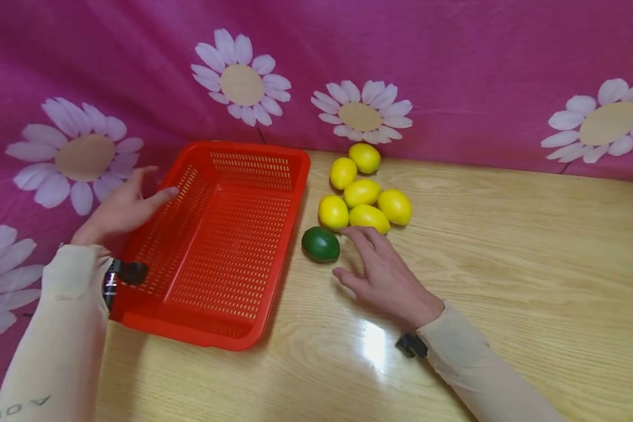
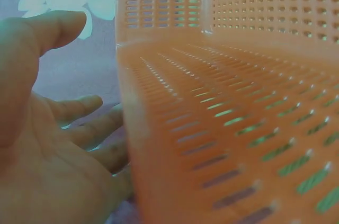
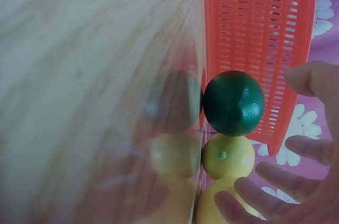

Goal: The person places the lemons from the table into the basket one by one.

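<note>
Red basket [image 1: 229, 252] sits at the tabletop [image 1: 506, 252] left edge, our left hand [image 1: 123, 208] relaxed beside it. Our right hand [image 1: 385, 278]'s loose-fingered by the green fruit [image 1: 320, 244], lemons [image 1: 362, 193] nearer the back edge.

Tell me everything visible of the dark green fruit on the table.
The dark green fruit is a smooth, glossy oval with plastic-looking skin. It lies on its side on the wooden table, between the red basket and the right hand, apart from the basket. Whether it touches the nearest yellow fruit is unclear. The hand's open grip does not hold it.
</note>
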Demonstrator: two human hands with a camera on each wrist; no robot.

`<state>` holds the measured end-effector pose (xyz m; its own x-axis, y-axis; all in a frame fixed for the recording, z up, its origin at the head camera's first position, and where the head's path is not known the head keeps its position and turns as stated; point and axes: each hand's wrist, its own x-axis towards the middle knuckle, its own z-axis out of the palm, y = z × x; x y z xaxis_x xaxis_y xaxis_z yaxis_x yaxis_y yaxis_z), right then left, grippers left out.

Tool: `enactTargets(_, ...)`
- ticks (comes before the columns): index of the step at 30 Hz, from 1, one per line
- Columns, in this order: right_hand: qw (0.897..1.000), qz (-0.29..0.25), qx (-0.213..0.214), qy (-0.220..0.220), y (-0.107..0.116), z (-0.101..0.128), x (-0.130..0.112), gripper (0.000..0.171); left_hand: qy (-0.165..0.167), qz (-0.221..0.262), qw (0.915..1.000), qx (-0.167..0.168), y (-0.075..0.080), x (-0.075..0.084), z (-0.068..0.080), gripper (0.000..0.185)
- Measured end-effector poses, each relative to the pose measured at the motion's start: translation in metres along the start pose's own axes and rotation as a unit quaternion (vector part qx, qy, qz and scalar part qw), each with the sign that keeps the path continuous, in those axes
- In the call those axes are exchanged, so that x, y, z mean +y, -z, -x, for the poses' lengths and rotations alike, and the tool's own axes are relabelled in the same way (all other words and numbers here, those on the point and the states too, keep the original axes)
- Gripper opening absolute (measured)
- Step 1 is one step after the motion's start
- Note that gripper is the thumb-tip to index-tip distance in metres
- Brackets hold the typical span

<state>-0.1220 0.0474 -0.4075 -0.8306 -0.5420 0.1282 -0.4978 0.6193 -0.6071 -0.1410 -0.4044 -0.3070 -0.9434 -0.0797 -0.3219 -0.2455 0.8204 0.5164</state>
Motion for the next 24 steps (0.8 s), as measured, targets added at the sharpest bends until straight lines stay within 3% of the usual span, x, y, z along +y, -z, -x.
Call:
enactTargets(9, 1.000, -0.009, -0.007, 0.001, -0.003, -0.003, -0.002, 0.070, 0.039, 0.058, 0.9974, -0.018, -0.013, -0.009, -0.006, 0.088)
enactTargets(15, 1.000, -0.009, -0.005, 0.008, -0.004, -0.005, -0.003, 0.069, 0.042, 0.049, 0.9979, -0.010, -0.017, -0.008, -0.011, 0.073)
enactTargets(19, 1.000, -0.003, 0.000, 0.016, -0.005, -0.007, -0.002, 0.068, 0.041, 0.057, 0.9972, -0.025, -0.020, -0.006, -0.012, 0.076)
enactTargets(24, 1.000, 0.000, -0.003, 0.018, -0.005, -0.010, -0.004, 0.068, 0.038, 0.020, 0.9981, -0.045, -0.020, -0.003, -0.012, 0.077)
